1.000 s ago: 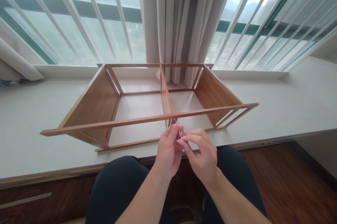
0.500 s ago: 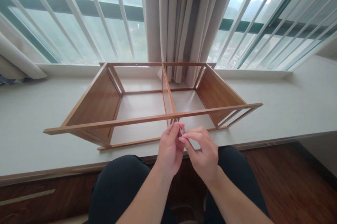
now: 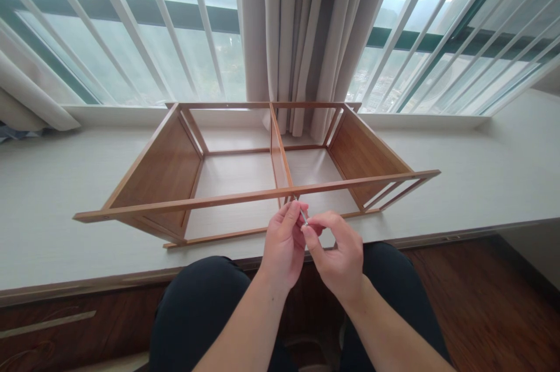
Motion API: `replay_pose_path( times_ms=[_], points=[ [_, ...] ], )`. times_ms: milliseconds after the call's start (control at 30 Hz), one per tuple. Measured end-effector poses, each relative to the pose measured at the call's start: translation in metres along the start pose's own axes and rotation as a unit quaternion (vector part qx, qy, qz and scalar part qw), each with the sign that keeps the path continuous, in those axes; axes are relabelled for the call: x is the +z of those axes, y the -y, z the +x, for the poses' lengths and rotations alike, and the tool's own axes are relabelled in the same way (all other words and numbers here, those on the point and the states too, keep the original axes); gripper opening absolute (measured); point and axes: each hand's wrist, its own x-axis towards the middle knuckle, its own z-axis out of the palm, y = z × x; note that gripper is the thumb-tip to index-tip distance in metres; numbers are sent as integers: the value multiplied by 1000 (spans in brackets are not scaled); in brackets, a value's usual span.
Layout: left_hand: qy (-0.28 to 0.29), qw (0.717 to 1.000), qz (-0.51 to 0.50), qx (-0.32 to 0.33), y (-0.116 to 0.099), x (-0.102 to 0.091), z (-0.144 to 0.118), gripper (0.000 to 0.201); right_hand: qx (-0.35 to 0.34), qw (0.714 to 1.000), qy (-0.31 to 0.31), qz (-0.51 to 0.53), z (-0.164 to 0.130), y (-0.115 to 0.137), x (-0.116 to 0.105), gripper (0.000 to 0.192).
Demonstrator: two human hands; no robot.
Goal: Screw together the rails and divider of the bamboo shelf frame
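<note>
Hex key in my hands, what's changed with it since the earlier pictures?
The hex key has turned: its short bent end, which pointed toward your left hand, no longer shows clearly. Neither your left nor right hand let go. The wooden frame stayed put.

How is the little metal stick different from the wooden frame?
The metal stick is thin and silvery; the wooden frame is much bigger and brown. The left hand and right hand hold the stick, while the frame rests on the pale ledge. Both have straight parts.
</note>
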Motion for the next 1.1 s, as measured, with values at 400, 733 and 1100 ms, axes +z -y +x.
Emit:
replay_pose_path(
  times_ms=[400,733,1100],
  points=[
    [-8,1000,0,3,1,-2,3,38,82,996,-7,30,2,5,3,6],
    [2,1000,0,8,0,-2,3,39,47,998,-15,44,-7,-9,2,18],
    [31,999,-8,-25,-7,-4,3,36,-68,997,-2,34,-3,-18,0,27]
  ],
)
